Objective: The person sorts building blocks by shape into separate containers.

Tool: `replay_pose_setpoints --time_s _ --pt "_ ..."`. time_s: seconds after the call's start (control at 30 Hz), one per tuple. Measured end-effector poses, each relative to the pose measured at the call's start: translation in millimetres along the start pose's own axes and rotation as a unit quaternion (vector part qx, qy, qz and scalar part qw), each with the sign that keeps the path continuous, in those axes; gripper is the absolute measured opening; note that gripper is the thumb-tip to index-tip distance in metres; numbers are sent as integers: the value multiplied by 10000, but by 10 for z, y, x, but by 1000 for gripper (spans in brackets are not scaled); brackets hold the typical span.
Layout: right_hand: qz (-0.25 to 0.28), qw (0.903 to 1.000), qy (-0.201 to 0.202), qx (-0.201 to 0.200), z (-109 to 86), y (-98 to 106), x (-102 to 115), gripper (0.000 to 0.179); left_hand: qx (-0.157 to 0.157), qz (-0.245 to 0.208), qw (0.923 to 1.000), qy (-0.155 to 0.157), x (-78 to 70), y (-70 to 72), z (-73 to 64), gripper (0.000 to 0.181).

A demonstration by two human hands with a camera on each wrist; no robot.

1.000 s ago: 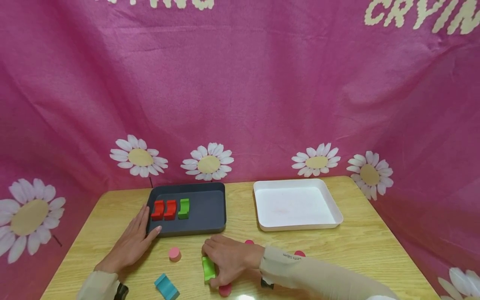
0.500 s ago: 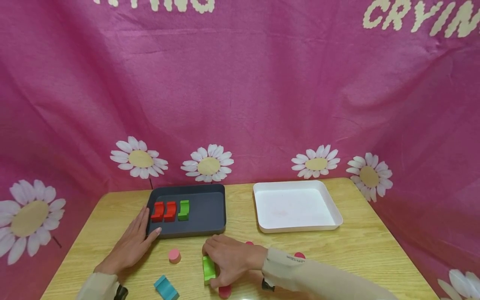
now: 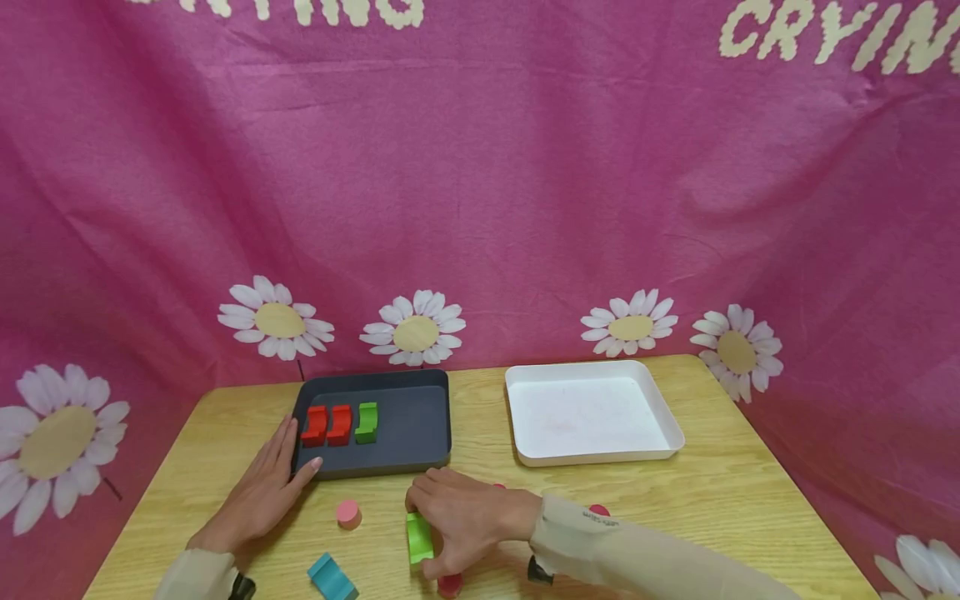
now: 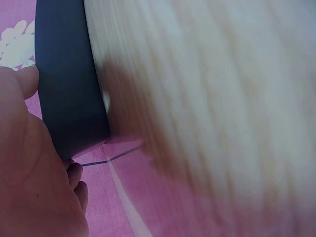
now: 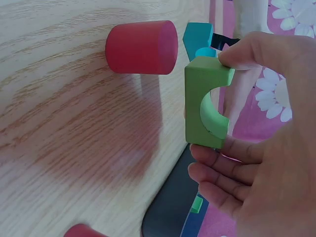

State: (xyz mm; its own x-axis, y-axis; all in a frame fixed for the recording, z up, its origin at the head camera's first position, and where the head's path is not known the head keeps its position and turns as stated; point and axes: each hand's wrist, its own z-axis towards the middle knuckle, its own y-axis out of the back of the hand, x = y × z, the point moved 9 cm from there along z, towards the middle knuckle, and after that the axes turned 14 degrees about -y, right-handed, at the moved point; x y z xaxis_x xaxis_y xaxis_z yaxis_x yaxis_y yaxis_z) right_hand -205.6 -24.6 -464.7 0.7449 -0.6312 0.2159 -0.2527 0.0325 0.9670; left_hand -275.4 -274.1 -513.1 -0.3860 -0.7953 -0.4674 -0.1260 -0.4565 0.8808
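Evidently little has changed over the last second: the right hand [image 3: 468, 518] keeps the green block [image 5: 194, 101] pinched endwise between thumb and fingers, outside the dark tray [image 3: 412, 421]; contact with the table [image 3: 480, 392] cannot be told. The left hand [image 3: 255, 493], fingers extended, stays against the tray's side. Work appears paused at the grasp.
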Motion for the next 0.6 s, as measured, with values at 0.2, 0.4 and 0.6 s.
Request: replay_pose_setpoints --time_s 0.2,0.4,0.6 --pt "518 9985 -85 130 -32 56 -38 52 -36 -31 10000 -45 4 1 -3 100" --pt "491 9988 -66 -64 -63 140 -13 52 -28 -62 10000 -14 -3 -2 -17 99" --pt "479 9986 -183 -88 -43 243 -48 52 -12 -48 10000 -17 8 4 -8 99"
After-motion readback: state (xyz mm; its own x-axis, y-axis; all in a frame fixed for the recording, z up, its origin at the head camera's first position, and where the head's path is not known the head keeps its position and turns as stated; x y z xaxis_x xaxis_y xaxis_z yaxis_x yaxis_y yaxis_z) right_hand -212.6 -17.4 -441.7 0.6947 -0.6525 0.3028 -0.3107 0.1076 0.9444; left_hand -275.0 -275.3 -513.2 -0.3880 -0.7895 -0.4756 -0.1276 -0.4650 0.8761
